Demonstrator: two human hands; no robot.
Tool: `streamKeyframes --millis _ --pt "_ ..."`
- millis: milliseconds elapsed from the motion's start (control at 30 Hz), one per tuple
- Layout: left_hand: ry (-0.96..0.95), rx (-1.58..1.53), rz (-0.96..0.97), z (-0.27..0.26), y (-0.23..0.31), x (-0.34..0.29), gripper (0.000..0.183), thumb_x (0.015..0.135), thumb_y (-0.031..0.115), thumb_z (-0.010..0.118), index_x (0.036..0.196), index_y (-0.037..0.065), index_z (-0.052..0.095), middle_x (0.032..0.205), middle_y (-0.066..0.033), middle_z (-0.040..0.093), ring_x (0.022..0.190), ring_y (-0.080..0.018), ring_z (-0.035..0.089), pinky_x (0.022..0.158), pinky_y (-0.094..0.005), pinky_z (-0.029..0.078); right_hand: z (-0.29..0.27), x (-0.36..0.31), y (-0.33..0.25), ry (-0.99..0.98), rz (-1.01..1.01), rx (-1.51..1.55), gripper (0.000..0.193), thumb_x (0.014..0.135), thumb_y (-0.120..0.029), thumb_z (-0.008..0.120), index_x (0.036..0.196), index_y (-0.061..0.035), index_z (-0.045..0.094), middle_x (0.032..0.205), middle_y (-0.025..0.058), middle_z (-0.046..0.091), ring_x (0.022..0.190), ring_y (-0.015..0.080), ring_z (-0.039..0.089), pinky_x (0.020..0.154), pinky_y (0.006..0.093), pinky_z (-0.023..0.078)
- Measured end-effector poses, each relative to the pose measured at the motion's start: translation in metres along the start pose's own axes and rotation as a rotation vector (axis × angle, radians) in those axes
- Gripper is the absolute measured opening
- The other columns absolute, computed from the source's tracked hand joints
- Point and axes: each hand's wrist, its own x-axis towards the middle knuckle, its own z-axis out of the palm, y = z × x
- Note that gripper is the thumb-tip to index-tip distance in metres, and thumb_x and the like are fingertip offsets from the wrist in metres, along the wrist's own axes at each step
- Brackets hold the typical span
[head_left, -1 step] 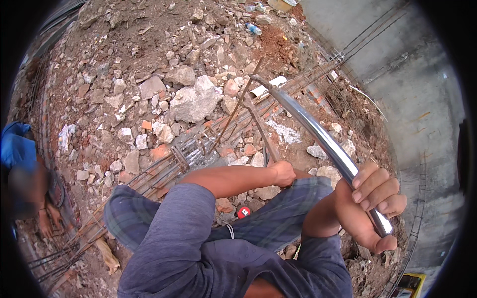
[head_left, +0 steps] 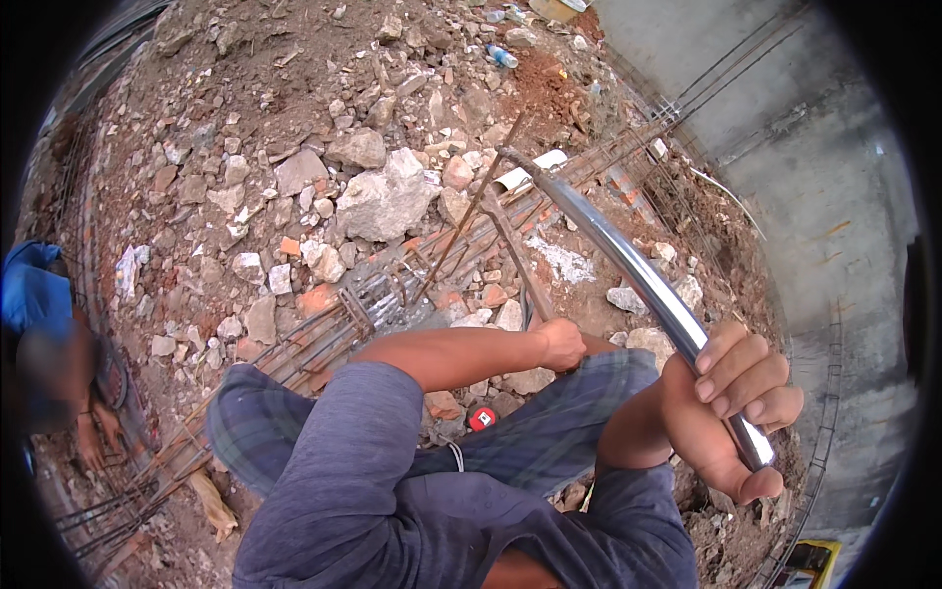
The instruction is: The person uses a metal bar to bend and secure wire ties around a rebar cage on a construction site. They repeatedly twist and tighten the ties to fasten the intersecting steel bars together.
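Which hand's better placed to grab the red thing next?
Likely the left hand: it's nearer the red object, though gripping the rusty bar. The right hand, farther off, grips the shiny tube.

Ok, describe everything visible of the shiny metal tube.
The shiny metal tube is silvery, smooth and reflective. It slants up and leftward across the picture from the right hand, which wraps its near end. It looks curved, though the lens bends straight edges. A narrower, dull, rough-looking piece extends from its far end toward a thin rusty rod; whether they touch is unclear.
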Motion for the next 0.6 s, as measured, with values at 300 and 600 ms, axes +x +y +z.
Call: streamKeyframes --millis 300,600 --pt "-0.048 0.080 0.010 -0.058 -0.006 0.015 0.019 0.088 0.023 0.064 0.092 0.018 0.082 0.097 -0.0040 0.079 0.092 -0.0274 0.077 0.069 -0.0454 0.062 -0.004 0.005 -0.001 0.016 0.000 -0.042 0.061 0.091 -0.069 0.057 0.083 -0.0099 0.047 0.066 0.0031 0.044 0.055 0.0157 0.048 0.059 0.0340 0.043" --pt "-0.061 0.095 -0.066 -0.063 -0.004 0.008 0.020 0.089 0.023 0.065 0.097 0.017 0.083 0.101 -0.0036 0.079 0.096 -0.0279 0.076 0.074 -0.0451 0.061 -0.010 0.001 0.002 0.032 -0.005 0.002 0.062 0.091 -0.069 0.056 0.086 -0.0083 0.049 0.067 0.0040 0.045 0.057 0.0164 0.048 0.060 0.0352 0.043"
